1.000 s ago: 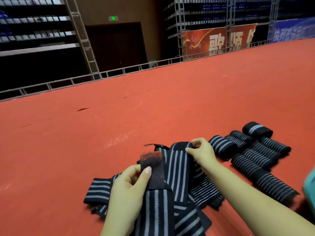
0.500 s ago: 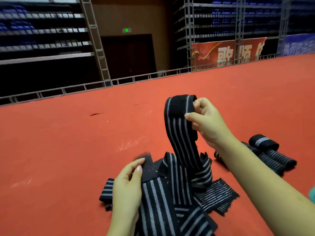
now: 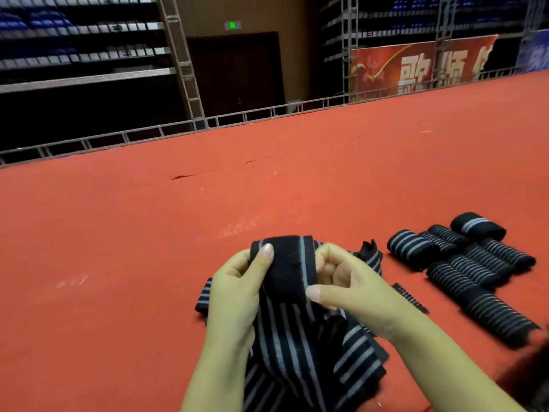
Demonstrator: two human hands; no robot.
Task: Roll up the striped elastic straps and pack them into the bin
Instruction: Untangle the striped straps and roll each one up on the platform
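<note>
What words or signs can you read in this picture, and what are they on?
"歌": large pale character on the red banner; the characters beside it are cut off by scaffold poles and are not readable.
Green exit sign above the dark doorway: lit, too blurred to read.
Striped straps: no writing visible.

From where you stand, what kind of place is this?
Probably an indoor arena or event hall: a wide red carpeted stage floor, tiered rows of blue seats behind metal scaffolding, and a red banner along the edge.

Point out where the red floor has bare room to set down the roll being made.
Bare red floor lies left of the left hand and beyond both hands toward the railing. Crowded right: finished rolls beside the right hand.
</note>
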